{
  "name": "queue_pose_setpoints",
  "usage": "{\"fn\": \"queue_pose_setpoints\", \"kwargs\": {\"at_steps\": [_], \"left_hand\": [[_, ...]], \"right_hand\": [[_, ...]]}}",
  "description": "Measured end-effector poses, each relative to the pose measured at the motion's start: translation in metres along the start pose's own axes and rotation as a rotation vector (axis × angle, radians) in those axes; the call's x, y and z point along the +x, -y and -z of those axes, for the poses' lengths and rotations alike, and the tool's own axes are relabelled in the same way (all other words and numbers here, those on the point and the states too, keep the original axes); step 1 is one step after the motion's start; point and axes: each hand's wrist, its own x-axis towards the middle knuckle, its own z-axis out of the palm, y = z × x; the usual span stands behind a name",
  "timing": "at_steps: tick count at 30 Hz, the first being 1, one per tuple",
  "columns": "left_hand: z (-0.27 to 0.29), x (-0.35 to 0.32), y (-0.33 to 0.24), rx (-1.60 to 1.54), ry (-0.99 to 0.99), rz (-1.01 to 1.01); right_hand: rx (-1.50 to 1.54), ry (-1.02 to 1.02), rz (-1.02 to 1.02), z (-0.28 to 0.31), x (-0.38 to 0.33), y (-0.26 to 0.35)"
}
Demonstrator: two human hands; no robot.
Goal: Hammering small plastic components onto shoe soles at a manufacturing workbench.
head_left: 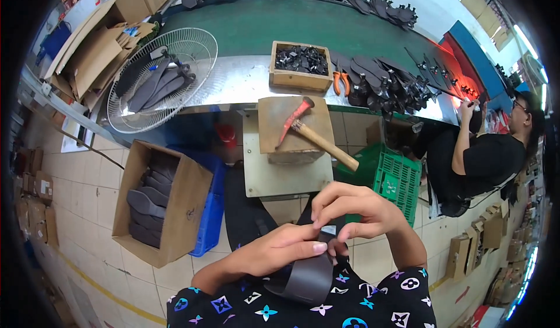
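Note:
Close to my body, my left hand (277,251) is closed on a dark brown slide sandal (312,278) with a broad curved strap. Its thumb presses along the top of the strap. My right hand (364,211) curves over from the other side, thumb and fingers apart, its fingertips by the tip of my left index finger. Between the hands shows a small pale, shiny piece (329,230); whether it belongs to the sandal I cannot tell. More fingertips show beside the strap, partly hidden. Ahead lies a hammer (318,138) with a red head and wooden handle.
The hammer rests on a block (294,112) on a small stand (256,176). A carton of dark soles (195,194) stands left, a green crate (399,179) right. On the bench are a wire fan guard (207,65), a wooden parts box (280,80) and orange-handled pliers (342,83). A co-worker (490,153) sits right.

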Motion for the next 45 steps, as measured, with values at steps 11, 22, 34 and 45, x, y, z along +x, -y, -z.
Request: {"fn": "queue_pose_setpoints", "kwargs": {"at_steps": [11, 22, 34, 45], "left_hand": [[-0.036, -0.022, 0.018, -0.156, 0.15, 0.048], [-0.044, -0.023, 0.037, -0.204, 0.14, 0.158], [-0.027, -0.004, 0.05, 0.089, -0.251, -0.062], [0.205, -0.077, -0.011, 1.144, -1.893, -0.716]], "right_hand": [[0.532, -0.397, -0.047, -0.095, -0.029, 0.011], [0.694, -0.567, -0.045, -0.132, -0.058, -0.005], [0.246, -0.823, -0.146, -0.122, -0.076, -0.017], [-0.489, -1.432, -0.699, -0.007, -0.212, -0.186]]}}
